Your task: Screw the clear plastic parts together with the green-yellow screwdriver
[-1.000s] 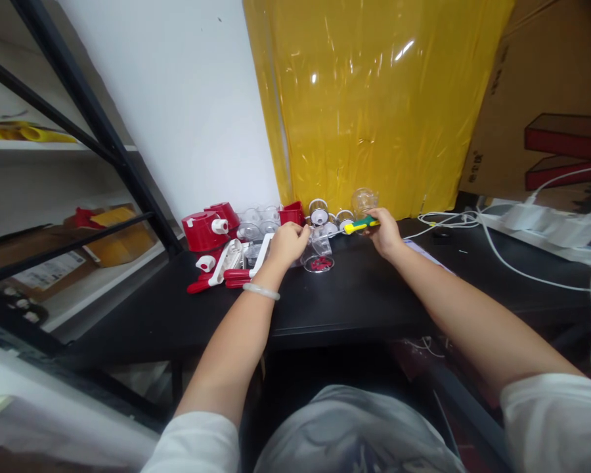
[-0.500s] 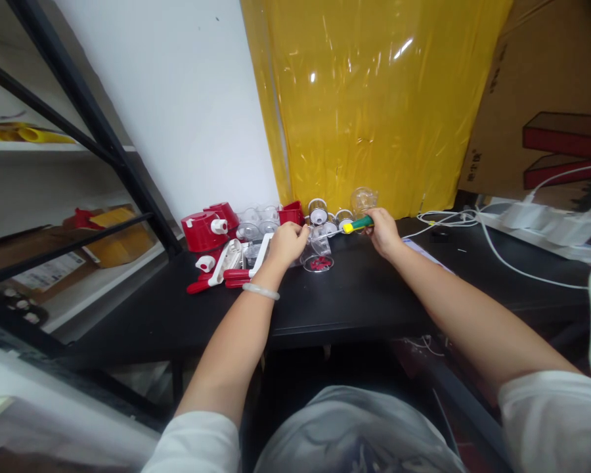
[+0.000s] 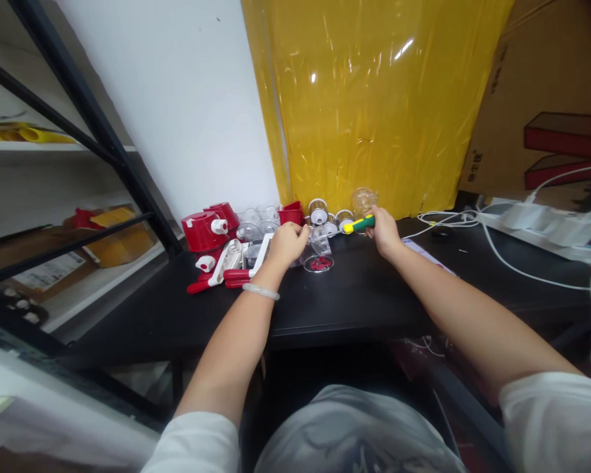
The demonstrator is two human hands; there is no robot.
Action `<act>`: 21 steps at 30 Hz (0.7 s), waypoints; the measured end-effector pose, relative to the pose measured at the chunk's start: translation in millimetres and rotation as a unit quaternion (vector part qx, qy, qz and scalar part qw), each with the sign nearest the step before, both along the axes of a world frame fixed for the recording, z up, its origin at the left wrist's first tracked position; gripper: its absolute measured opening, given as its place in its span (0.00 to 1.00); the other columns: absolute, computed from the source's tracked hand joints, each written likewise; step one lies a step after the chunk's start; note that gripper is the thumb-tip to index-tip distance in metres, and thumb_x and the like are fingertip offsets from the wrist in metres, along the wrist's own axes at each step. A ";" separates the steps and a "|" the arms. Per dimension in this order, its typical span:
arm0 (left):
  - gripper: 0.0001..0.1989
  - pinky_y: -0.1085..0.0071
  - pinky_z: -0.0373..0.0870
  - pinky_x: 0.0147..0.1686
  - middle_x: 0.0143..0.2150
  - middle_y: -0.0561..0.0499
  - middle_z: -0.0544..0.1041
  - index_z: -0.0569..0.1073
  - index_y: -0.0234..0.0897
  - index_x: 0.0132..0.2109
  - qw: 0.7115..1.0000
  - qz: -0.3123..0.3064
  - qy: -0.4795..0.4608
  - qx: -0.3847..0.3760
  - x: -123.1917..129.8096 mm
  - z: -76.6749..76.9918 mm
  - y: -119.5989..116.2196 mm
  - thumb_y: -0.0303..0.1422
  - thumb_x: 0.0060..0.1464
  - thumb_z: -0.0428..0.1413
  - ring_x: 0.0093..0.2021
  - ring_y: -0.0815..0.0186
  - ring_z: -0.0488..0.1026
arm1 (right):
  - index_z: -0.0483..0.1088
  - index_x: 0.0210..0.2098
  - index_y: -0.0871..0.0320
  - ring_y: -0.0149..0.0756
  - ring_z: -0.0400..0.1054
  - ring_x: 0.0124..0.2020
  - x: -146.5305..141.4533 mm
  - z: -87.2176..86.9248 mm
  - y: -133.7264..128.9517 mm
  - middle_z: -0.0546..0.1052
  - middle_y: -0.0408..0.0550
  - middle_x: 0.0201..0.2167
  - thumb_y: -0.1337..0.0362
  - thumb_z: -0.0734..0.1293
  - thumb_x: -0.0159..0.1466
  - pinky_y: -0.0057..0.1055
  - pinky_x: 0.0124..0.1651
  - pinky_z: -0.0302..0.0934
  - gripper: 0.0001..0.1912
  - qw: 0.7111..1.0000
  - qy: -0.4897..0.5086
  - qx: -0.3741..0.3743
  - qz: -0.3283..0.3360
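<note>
My right hand (image 3: 385,231) is closed round the green and yellow handle of a screwdriver (image 3: 359,225). Its shaft points left toward a clear plastic part (image 3: 320,243), which my left hand (image 3: 289,243) grips with closed fingers. Where the tip meets the part is too small to make out. Just below, a round clear dish (image 3: 319,264) with small red pieces in it lies on the black table. White handles with red grips (image 3: 237,278) lie left of my left hand. Behind the hands are several silver-rimmed cylinders (image 3: 318,211) and a clear round piece (image 3: 363,201).
Red plastic housings (image 3: 199,231) and a red hopper-like part (image 3: 291,213) stand at the back left of the black table (image 3: 354,295). White cables (image 3: 512,266) and a power strip (image 3: 546,226) lie on the right. A shelf rack (image 3: 113,161) stands at the left.
My right hand has turned slightly and the screwdriver's handle has tilted a little. My left hand stays in place on the clear part.
</note>
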State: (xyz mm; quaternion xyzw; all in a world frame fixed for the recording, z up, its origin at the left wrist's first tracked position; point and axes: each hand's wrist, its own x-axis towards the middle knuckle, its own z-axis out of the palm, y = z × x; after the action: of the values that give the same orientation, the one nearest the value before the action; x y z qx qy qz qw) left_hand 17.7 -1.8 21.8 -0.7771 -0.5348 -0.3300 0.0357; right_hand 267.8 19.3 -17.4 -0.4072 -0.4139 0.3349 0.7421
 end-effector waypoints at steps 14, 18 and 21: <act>0.24 0.65 0.70 0.48 0.40 0.42 0.82 0.78 0.38 0.27 1.000 0.001 -0.003 0.005 -0.3 0.2 -1.3 0.42 0.67 0.46 0.44 0.57 0.77 | 0.66 0.26 0.54 0.27 0.59 0.20 -2.2 1.5 -1.1 0.68 0.40 0.25 0.54 0.68 0.53 0.27 0.20 0.54 0.12 0.996 0.074 0.034 0.037; 0.25 0.65 0.70 0.48 0.39 0.42 0.82 0.78 0.38 0.27 1.000 0.002 -0.003 0.002 -0.3 0.1 -1.1 0.42 0.67 0.46 0.44 0.57 0.77 | 0.65 0.27 0.53 0.27 0.54 0.15 0.9 0.1 0.5 0.61 0.36 0.17 0.43 0.67 0.59 0.28 0.18 0.51 0.21 1.000 -0.001 0.011 0.003; 0.24 0.65 0.70 0.47 0.39 0.42 0.82 0.78 0.38 0.28 1.000 0.006 0.001 0.001 -0.1 0.4 -1.5 0.42 0.67 0.46 0.44 0.56 0.78 | 0.65 0.28 0.53 0.26 0.53 0.15 1.4 -0.4 1.0 0.60 0.35 0.17 0.45 0.69 0.58 0.28 0.18 0.53 0.19 1.000 -0.012 -0.009 0.003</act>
State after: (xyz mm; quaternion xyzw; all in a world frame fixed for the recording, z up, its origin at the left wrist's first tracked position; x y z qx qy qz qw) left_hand 17.6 -3.3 22.2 -0.7742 -0.5391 -0.3292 0.0395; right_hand 269.3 20.3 -17.7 -0.4169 -0.4211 0.3357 0.7322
